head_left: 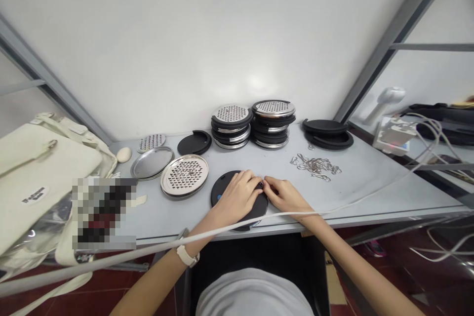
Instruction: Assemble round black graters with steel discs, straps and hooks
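A round black disc (218,188) with a blue spot lies near the front edge of the table. My left hand (240,195) is laid across it, fingers together and bent over its right part, holding it down. At the disc's right rim, my right hand (283,194) is closed in a pinch that meets the left fingertips. A small shiny bit shows between the hands, but the fingers hide most of it. To the right lies a loose pile of bent metal hooks (317,165).
Left of the disc are a round metal grater plate (185,175), a plain metal disc (152,162) and a black holder (194,143). Two stacks of graters (231,126) stand behind, with black rings (328,134) farther right. A white cable (346,206) crosses in front. A cream bag (48,173) sits left.
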The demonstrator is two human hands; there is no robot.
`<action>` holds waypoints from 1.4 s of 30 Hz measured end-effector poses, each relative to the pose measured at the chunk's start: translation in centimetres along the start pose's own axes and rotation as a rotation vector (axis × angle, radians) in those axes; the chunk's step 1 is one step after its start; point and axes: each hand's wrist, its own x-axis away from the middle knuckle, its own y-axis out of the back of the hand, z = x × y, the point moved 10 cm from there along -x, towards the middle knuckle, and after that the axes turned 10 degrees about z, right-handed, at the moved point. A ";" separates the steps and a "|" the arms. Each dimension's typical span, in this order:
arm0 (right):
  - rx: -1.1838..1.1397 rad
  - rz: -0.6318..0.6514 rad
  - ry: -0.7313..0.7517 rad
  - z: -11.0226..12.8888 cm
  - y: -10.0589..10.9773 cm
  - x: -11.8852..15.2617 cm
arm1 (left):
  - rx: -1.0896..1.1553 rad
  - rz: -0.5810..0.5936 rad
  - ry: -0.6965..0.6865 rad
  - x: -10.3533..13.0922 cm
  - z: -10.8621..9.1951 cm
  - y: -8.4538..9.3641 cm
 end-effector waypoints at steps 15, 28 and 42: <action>-0.001 0.000 -0.001 0.1 0.0 0.1 | 0.022 -0.007 0.000 0.1 0.1 0.0; 0.008 0.002 0.002 0.2 0.0 0.0 | 0.021 -0.012 0.000 0.1 0.2 -0.1; -0.001 0.001 0.004 0.2 0.1 0.0 | 0.011 -0.008 -0.002 0.0 0.2 -0.2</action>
